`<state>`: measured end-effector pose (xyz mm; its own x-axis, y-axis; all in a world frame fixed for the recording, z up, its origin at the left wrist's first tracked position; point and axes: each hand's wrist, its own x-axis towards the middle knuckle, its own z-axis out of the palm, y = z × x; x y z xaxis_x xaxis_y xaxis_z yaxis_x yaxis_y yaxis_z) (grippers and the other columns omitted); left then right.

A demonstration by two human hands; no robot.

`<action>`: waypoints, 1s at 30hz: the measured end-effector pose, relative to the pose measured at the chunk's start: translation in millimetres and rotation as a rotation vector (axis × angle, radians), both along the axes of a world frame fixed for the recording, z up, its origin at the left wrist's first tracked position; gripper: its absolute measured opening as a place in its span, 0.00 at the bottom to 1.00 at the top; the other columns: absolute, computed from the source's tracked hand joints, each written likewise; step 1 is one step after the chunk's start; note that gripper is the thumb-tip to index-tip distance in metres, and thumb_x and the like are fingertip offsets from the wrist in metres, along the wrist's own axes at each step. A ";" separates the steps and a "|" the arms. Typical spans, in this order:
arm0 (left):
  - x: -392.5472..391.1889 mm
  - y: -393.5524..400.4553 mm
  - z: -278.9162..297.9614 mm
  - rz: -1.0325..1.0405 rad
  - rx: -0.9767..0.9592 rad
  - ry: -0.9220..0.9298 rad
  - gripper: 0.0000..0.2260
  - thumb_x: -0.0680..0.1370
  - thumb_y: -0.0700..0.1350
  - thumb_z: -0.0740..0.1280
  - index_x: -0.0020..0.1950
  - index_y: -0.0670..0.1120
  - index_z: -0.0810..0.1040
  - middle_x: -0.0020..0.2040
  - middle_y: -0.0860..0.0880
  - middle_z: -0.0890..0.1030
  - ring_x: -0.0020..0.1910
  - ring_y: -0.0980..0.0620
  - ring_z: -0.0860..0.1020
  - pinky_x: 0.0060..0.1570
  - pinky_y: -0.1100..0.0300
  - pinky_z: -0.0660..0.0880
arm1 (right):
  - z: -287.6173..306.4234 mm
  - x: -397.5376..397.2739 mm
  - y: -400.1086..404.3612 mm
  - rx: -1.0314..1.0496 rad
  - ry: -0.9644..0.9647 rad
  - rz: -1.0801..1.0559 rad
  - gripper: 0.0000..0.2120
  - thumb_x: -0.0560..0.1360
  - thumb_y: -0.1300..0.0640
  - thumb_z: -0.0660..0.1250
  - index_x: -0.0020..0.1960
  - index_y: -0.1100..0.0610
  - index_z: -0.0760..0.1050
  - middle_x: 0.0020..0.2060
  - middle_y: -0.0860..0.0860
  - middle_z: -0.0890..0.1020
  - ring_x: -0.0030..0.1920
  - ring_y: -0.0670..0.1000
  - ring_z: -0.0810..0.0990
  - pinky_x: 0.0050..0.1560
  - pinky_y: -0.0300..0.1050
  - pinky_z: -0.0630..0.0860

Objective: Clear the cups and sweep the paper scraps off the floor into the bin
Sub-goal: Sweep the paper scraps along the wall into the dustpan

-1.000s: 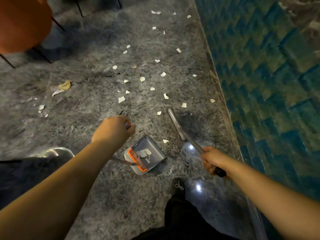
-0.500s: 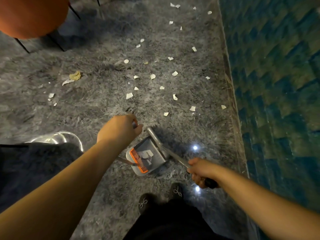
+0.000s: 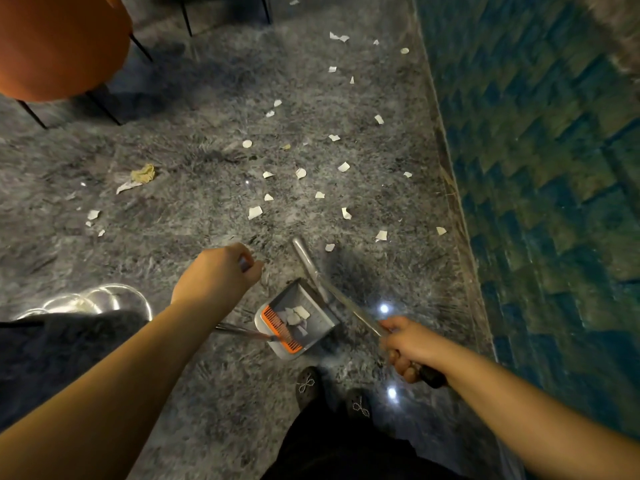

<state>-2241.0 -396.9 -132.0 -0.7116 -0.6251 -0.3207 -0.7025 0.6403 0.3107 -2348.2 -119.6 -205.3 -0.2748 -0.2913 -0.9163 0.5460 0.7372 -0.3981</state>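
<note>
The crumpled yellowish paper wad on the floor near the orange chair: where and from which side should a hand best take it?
Pinch the crumpled paper wad across its raised, bunched top, coming straight down from above. It lies loose on the floor, apart from the other scraps, and its creased folds probably give fingertips a grip.
</note>
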 end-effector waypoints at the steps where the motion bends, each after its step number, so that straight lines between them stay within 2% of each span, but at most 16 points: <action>1: -2.3 -5.6 0.3 -0.001 0.005 0.005 0.11 0.78 0.56 0.67 0.47 0.48 0.78 0.38 0.47 0.79 0.39 0.45 0.77 0.39 0.53 0.77 | 0.0 -4.6 -5.1 -0.004 0.025 -0.011 0.14 0.79 0.64 0.58 0.62 0.52 0.66 0.30 0.56 0.71 0.17 0.46 0.67 0.21 0.33 0.63; 6: -18.5 -32.0 5.7 -0.024 -0.010 0.044 0.12 0.79 0.55 0.66 0.48 0.47 0.79 0.39 0.46 0.81 0.40 0.44 0.78 0.38 0.52 0.78 | 3.6 -31.1 -32.2 -0.036 0.096 -0.071 0.07 0.80 0.64 0.57 0.56 0.56 0.69 0.28 0.55 0.68 0.16 0.46 0.64 0.19 0.32 0.61; 11: -48.1 -57.7 9.9 -0.017 -0.037 0.059 0.10 0.78 0.55 0.67 0.47 0.48 0.79 0.39 0.46 0.81 0.40 0.44 0.78 0.36 0.56 0.74 | 6.8 -62.5 -50.9 -0.019 0.150 -0.086 0.07 0.80 0.64 0.57 0.52 0.54 0.69 0.30 0.56 0.70 0.18 0.46 0.66 0.19 0.34 0.62; 15: -81.9 -79.1 3.5 -0.030 -0.040 0.071 0.10 0.78 0.54 0.67 0.48 0.48 0.79 0.40 0.45 0.81 0.40 0.43 0.79 0.38 0.52 0.78 | 5.8 -101.4 -69.4 -0.010 0.204 -0.035 0.08 0.80 0.64 0.58 0.56 0.54 0.66 0.30 0.57 0.71 0.18 0.46 0.67 0.18 0.35 0.64; 17: -102.6 -88.8 -0.4 -0.026 -0.039 0.064 0.10 0.78 0.54 0.67 0.48 0.48 0.79 0.39 0.45 0.81 0.39 0.43 0.78 0.38 0.53 0.78 | 6.0 -124.9 -81.0 -0.006 0.199 -0.024 0.07 0.80 0.64 0.58 0.51 0.53 0.67 0.30 0.57 0.71 0.18 0.47 0.67 0.18 0.35 0.64; 19: -124.3 -97.1 -4.2 -0.011 -0.035 0.046 0.10 0.78 0.55 0.67 0.48 0.49 0.79 0.40 0.46 0.80 0.41 0.43 0.78 0.38 0.54 0.76 | 4.7 -150.3 -94.2 0.006 0.210 0.036 0.10 0.80 0.65 0.57 0.45 0.51 0.67 0.30 0.57 0.71 0.20 0.48 0.68 0.19 0.36 0.64; 21: -146.6 -104.7 -8.2 -0.005 -0.036 0.018 0.10 0.78 0.55 0.67 0.49 0.49 0.79 0.40 0.46 0.80 0.43 0.43 0.79 0.38 0.56 0.74 | 2.1 -175.8 -107.0 0.017 0.212 0.085 0.12 0.80 0.66 0.57 0.44 0.51 0.67 0.29 0.57 0.71 0.22 0.49 0.68 0.19 0.36 0.64; 23: -168.3 -112.4 -10.6 -0.008 -0.038 -0.010 0.10 0.78 0.55 0.67 0.50 0.50 0.80 0.42 0.46 0.81 0.43 0.43 0.79 0.38 0.56 0.74 | -3.8 -200.0 -117.3 0.037 0.183 0.128 0.12 0.79 0.68 0.56 0.45 0.53 0.69 0.28 0.56 0.70 0.22 0.49 0.68 0.19 0.36 0.64; 26: -193.8 -125.5 -11.7 0.011 -0.027 -0.035 0.10 0.78 0.56 0.67 0.49 0.50 0.79 0.42 0.46 0.81 0.43 0.44 0.79 0.40 0.55 0.77 | -15.0 -229.4 -130.9 0.078 0.134 0.192 0.09 0.79 0.67 0.56 0.52 0.55 0.69 0.26 0.54 0.70 0.20 0.48 0.68 0.20 0.36 0.65; 30: -205.4 -140.5 -15.7 0.035 -0.049 -0.020 0.11 0.78 0.56 0.67 0.48 0.50 0.79 0.42 0.48 0.80 0.40 0.48 0.79 0.36 0.58 0.74 | -25.5 -248.4 -153.5 0.091 0.089 0.351 0.11 0.78 0.67 0.56 0.48 0.54 0.72 0.28 0.54 0.72 0.23 0.49 0.69 0.21 0.37 0.66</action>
<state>-2446.3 -537.4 -147.7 -0.6830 -0.6645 -0.3032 -0.7303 0.6294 0.2657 -2596.6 -273.1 -230.8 -0.2524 -0.3004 -0.9198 0.2201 0.9079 -0.3568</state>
